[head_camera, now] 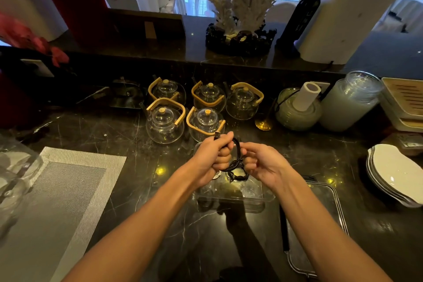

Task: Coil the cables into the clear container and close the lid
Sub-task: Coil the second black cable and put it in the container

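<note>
Both hands hold a thin black cable (237, 162) above the clear container (231, 199) on the dark marble counter. My left hand (211, 155) is fisted around the coiled loops, and the cable's metal plug sticks up above the fist. My right hand (263, 163) pinches the loops from the right side. A second bundle of black cable (239, 176) lies inside the container, just under my hands. The clear lid (320, 220) lies flat on the counter to the right of the container, with a black cable or strip along its left edge.
Several glass teapots with wooden handles (185, 107) stand just behind the container. A grey woven placemat (55, 194) lies at the left. Stacked white plates (396, 174) sit at the right, with glass jars (350, 101) behind them.
</note>
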### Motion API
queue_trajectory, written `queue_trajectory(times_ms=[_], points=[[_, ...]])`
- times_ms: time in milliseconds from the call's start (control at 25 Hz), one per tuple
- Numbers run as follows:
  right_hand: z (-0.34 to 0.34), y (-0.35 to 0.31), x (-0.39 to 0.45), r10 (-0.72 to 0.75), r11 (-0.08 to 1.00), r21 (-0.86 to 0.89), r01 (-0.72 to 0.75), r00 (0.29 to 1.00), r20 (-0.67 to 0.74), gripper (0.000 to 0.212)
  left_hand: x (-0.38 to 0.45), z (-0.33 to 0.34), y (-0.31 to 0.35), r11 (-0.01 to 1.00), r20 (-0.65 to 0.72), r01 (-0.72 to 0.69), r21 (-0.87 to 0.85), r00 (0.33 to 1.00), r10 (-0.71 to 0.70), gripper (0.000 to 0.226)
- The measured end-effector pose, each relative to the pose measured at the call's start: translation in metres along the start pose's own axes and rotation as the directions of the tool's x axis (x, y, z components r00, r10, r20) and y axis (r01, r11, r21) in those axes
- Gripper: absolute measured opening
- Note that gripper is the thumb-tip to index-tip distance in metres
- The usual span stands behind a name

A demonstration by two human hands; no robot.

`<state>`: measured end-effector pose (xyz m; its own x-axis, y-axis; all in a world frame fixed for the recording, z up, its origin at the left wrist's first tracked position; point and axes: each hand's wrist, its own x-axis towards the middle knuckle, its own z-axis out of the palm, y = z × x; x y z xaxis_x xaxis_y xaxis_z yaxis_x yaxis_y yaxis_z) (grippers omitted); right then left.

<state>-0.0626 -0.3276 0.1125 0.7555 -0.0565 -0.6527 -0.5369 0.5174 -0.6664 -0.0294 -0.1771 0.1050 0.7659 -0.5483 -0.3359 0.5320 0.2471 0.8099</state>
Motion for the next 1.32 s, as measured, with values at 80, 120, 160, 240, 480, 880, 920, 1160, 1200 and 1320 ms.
queue_trajectory(times_ms=[80, 120, 160, 240, 480, 880, 920, 1160, 1200, 1320], points=[[0.000, 0.000, 0.004, -0.002, 0.986, -0.165, 0.003, 1.000, 0.006, 0.012, 0.001, -0.002, 0.002, 0.984, -0.008, -0.025, 0.178, 1.000, 0.027, 0.036], [-0.001, 0.001, 0.005, -0.022, 0.969, -0.245, 0.026, 1.000, 0.016, 0.014, 0.002, -0.003, 0.002, 0.966, -0.029, -0.038, 0.256, 0.998, 0.047, 0.035], [-0.001, 0.002, 0.007, -0.042, 0.954, -0.296, 0.051, 0.998, 0.037, 0.013, 0.003, -0.004, 0.001, 0.947, -0.067, -0.053, 0.316, 0.995, 0.079, 0.036], [-0.002, 0.005, 0.009, -0.065, 0.950, -0.298, 0.096, 0.992, 0.111, 0.014, 0.006, -0.007, 0.000, 0.916, -0.191, -0.076, 0.394, 0.968, 0.162, 0.037], [-0.001, 0.025, 0.015, -0.210, 0.877, -0.385, 0.288, 0.950, 0.231, 0.020, 0.016, -0.011, -0.008, 0.967, -0.290, 0.016, 0.256, 0.955, 0.061, 0.039], [-0.006, 0.053, 0.030, -0.707, 0.469, -0.668, 0.577, 0.699, 0.107, 0.009, 0.023, -0.021, -0.025, 0.968, -0.176, 0.246, 0.043, 0.956, -0.235, 0.042], [-0.008, 0.051, 0.033, -0.642, 0.626, -0.549, 0.553, 0.766, 0.039, 0.010, 0.024, -0.023, -0.027, 0.965, -0.141, 0.261, 0.020, 0.956, -0.256, 0.041], [-0.037, 0.044, 0.043, -0.106, 0.976, -0.185, 0.118, 0.992, 0.071, 0.022, 0.033, -0.038, -0.031, 0.917, 0.022, 0.382, 0.111, 0.922, -0.387, 0.029], [-0.042, 0.044, 0.045, -0.084, 0.975, -0.199, 0.096, 0.994, 0.069, 0.023, 0.036, -0.039, -0.030, 0.912, 0.025, 0.399, 0.096, 0.915, -0.403, 0.021], [-0.052, 0.040, 0.050, -0.076, 0.969, -0.228, 0.090, 0.994, 0.073, 0.017, 0.046, -0.041, -0.031, 0.905, 0.009, 0.417, 0.087, 0.908, -0.419, 0.020]])
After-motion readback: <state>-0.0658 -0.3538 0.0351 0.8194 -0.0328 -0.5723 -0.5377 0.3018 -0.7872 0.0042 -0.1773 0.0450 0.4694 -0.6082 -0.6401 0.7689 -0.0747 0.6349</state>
